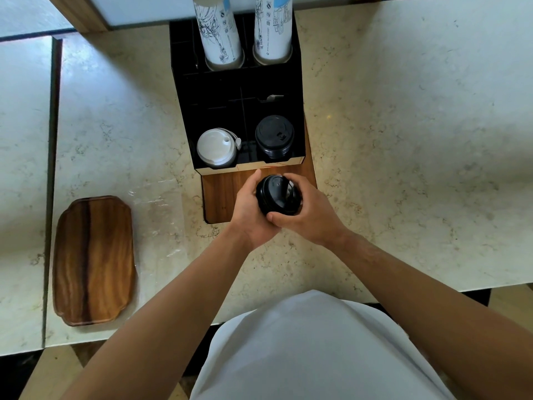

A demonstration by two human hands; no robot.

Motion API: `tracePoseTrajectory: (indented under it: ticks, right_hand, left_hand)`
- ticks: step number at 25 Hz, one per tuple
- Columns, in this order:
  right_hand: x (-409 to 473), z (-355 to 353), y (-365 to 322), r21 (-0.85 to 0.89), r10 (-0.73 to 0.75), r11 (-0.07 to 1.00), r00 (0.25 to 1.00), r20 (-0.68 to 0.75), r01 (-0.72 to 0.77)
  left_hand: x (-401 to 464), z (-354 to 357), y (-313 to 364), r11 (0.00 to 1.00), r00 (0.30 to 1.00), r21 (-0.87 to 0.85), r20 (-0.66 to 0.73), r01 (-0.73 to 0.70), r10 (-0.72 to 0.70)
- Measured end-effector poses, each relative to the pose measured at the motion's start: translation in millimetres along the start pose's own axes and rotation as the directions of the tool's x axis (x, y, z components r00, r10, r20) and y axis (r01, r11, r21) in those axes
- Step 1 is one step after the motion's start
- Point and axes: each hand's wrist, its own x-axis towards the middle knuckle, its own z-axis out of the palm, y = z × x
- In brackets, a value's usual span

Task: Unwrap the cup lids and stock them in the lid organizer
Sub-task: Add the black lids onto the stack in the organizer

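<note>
printed line drawings and small symbols run down the two tall white paper cup stacks (222, 33), none of it readable. a pale veined marble countertop (403, 111) carries the black compartmented lid organizer (239, 90), with white lids (217, 148) front-left and black lids (274, 137) front-right. left hand (251, 209) and right hand (302, 209) both close around a stack of black plastic cup lids (278, 197) just before the organizer's front edge. a brown wooden tray (93, 261) lies near the counter's left edge.
</note>
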Motion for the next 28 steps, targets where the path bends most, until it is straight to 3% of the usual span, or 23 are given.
tracePoseTrajectory:
  ticks: [4,11,17,21,24,28]
  right_hand:
    - [18,-7,-10,-0.102,-0.078,0.992,0.996,-0.035,0.074]
    - [50,-26,-27,-0.368,-0.129,0.926,0.984,-0.119,0.077]
    - [78,-32,-37,-0.418,-0.197,0.902,0.963,-0.183,0.105]
    - [101,-32,-43,-0.502,-0.22,0.859,0.959,-0.18,0.102]
    - [117,-29,-47,-0.53,-0.229,0.841,0.957,-0.178,0.102]
    - [127,-23,-46,-0.541,-0.205,0.837,0.963,-0.172,0.082]
  left_hand:
    - [0,10,17,0.997,0.997,0.026,-0.003,-0.079,0.079]
    - [10,21,48,0.959,0.967,0.176,-0.089,-0.221,0.24]
    - [22,31,75,0.908,0.93,0.261,-0.079,-0.327,0.358]
    - [37,31,91,0.74,0.81,0.545,-0.175,-0.394,0.559]
    - [49,29,101,0.573,0.722,0.715,-0.138,-0.402,0.678]
    - [62,21,105,0.388,0.659,0.861,-0.085,-0.329,0.747]
